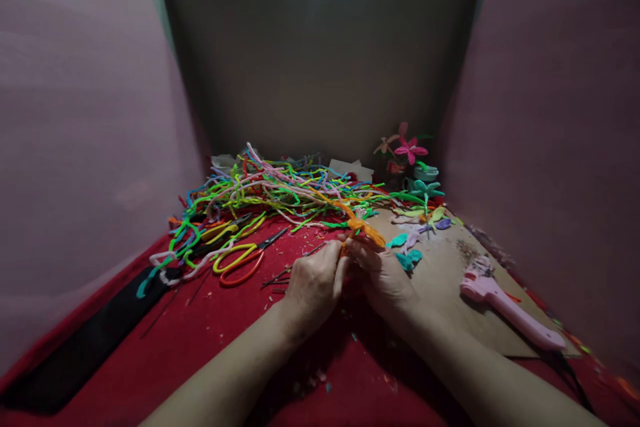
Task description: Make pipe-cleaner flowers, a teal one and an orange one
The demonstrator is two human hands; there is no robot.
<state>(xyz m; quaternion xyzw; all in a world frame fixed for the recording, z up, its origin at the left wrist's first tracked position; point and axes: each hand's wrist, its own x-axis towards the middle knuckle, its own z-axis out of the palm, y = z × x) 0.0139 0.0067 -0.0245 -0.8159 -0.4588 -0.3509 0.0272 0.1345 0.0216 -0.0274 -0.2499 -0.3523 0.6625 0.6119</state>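
Observation:
My left hand (319,271) and my right hand (384,275) meet over the red cloth, fingers closed together on an orange pipe-cleaner piece (367,230). Its looped, petal-like part sticks up beyond the fingertips; the lower end is hidden between my hands. Just right of my right hand lie teal pipe-cleaner petals (409,259). To the left of my left hand are scissors (245,263) with one yellow and one red handle loop, lying on the cloth. Several thin dark sticks (280,277) lie close beside my left hand.
A tangled heap of coloured pipe cleaners (280,187) spreads behind my hands. On the right, a pink glue gun (510,310) rests on a tan board (445,307). Pipe-cleaner flowers (411,149) stand at the back right. A long black object (90,340) lies at left, between pinkish side walls.

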